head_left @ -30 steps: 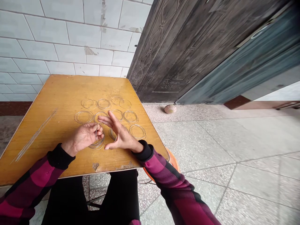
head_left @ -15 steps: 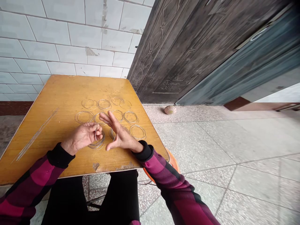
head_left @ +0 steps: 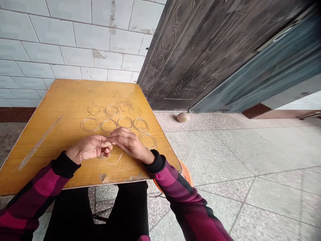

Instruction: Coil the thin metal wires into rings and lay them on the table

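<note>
At the lower middle of the frame, two bare hands met over a worn yellow wooden table [head_left: 75, 100], held narrow and close together. The left hand [head_left: 87, 149] was curled, and the right hand [head_left: 129, 143] lay against it, its fingertips [head_left: 111, 139] meeting the left hand's fingers around a thin wire loop [head_left: 112, 162]. Both hands seemed to pinch the wire, though their fingers hid the exact grip. The loop's lower curve lay on the tabletop just below them. Above the hands, wire rings [head_left: 109, 126] lay flat in two rough rows, and a single ring [head_left: 147, 141] sat just beside the right hand. Toward the table's left edge, a slanting bundle of straight wires [head_left: 37, 144] lay well apart from the hands. The loop looked light, thin and springy, likely to slip or flex under loose handling, so a fingertip pinch close to one spot on the wire seemed the surest hold. Dark plaid sleeves [head_left: 37, 180] ran in from the lower corners. A tiled wall [head_left: 62, 40] filled the upper left of the frame, and a dark metal door [head_left: 200, 57] filled the upper right.
</note>
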Tool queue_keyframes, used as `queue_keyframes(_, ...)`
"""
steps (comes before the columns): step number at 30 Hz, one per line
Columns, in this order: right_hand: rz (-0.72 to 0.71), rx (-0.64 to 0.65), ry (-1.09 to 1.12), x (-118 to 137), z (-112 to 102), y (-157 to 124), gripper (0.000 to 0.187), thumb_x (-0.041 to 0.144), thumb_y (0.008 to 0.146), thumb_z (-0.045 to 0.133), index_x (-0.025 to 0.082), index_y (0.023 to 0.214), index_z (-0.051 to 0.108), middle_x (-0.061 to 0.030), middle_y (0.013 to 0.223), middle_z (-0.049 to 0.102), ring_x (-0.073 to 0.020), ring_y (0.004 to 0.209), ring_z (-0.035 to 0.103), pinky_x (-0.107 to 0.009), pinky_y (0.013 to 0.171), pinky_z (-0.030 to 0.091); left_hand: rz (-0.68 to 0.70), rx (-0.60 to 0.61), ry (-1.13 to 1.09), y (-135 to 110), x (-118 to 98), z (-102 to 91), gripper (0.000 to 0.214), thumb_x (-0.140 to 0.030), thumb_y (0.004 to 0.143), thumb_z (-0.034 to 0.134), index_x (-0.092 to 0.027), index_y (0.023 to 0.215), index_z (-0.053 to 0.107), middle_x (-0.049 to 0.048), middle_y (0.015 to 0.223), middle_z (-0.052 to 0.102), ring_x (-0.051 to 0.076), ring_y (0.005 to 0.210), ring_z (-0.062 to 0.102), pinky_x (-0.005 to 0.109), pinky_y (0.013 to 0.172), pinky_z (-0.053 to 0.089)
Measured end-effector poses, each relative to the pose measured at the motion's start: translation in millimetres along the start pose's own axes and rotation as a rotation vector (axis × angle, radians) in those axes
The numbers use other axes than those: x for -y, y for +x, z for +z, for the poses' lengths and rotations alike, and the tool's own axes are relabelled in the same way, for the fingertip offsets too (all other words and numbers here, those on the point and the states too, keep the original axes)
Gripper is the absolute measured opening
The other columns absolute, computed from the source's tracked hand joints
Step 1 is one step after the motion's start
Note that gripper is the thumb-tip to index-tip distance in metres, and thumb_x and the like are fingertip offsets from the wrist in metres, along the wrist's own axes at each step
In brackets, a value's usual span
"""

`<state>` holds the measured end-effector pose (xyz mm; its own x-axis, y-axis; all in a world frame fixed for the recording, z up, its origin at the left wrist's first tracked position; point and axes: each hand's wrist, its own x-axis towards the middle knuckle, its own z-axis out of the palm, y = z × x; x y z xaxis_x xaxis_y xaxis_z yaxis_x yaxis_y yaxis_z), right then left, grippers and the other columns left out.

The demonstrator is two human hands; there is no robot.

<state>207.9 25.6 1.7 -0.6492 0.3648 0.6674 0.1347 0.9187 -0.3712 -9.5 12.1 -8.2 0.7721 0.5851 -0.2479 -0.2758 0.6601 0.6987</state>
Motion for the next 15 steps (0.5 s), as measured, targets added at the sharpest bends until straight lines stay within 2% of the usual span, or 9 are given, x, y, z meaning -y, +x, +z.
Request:
queue_keyframes(4, 0.069, 0.063, -0.009, -1.8, -0.9, -1.0, 0.021, 0.031, 0.103, 0.046, 0.021, 0.102, 0.064, -0.0079, 0.097, 0.066, -0.0196, 0.093, 0.062, -0.038, 0.083, 0.055, 0.009, -0.012, 0.023, 0.6, 0.5, -2.4, 0.010, -0.018, 0.081, 0.074, -0.009, 0.076, 0.073, 0.0064, 0.073, 0.064, 0.011, 0.065, 0.060, 0.023, 0.065, 0.050)
queue_keyframes(7, 0.102, 0.104, 0.012, -2.5, -2.1, -1.3, 0.020, 0.030, 0.103, 0.046, 0.020, 0.098, 0.063, -0.0076, 0.096, 0.065, -0.0180, 0.089, 0.063, -0.034, 0.078, 0.055, 0.010, -0.065, 0.086, 0.5, 0.7, -2.1, 0.012, -0.019, 0.081, 0.074, -0.009, 0.074, 0.073, 0.0070, 0.073, 0.066, 0.011, 0.065, 0.062, 0.023, 0.064, 0.050)
queue_keyframes(15, 0.127, 0.157, 0.018, -2.8, -4.5, -0.8, 0.020, 0.029, 0.102, 0.047, 0.017, 0.094, 0.061, -0.0075, 0.093, 0.063, -0.0173, 0.087, 0.062, -0.032, 0.077, 0.054, 0.117, -0.245, 0.183, 3.6, 1.6, -1.0, 0.022, -0.028, 0.069, 0.086, -0.010, 0.072, 0.073, 0.0053, 0.069, 0.067, 0.014, 0.066, 0.064, 0.027, 0.069, 0.050)
